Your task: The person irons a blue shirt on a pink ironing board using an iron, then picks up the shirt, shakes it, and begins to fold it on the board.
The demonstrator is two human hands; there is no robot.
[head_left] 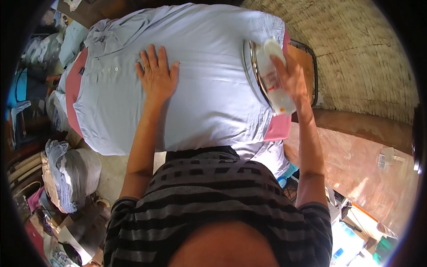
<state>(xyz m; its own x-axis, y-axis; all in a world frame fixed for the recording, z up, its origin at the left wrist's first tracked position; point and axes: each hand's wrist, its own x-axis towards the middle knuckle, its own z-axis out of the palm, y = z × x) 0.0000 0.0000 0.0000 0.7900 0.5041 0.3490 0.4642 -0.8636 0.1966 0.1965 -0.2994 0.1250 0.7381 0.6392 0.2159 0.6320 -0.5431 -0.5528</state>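
A light blue-grey buttoned shirt [209,102] is spread over a board with a red cover [74,95]. My left hand [158,78] lies flat on the cloth, fingers spread, to the right of a short row of buttons. At the shirt's right end, my right hand [291,78] is wrapped round a white clothes iron [271,73] with a shiny metal edge. The iron looks tilted, and its rim faces left; whether the soleplate touches the cloth I cannot tell. Wrinkles run across the lower right of the shirt and its upper left corner.
A dark metal frame [315,75] sticks out past the board's right end, close to a woven wall [351,49]. Piled clothes [73,175] stand at the lower left, with more garments along the left side. A brown wooden panel [356,155] is on the right.
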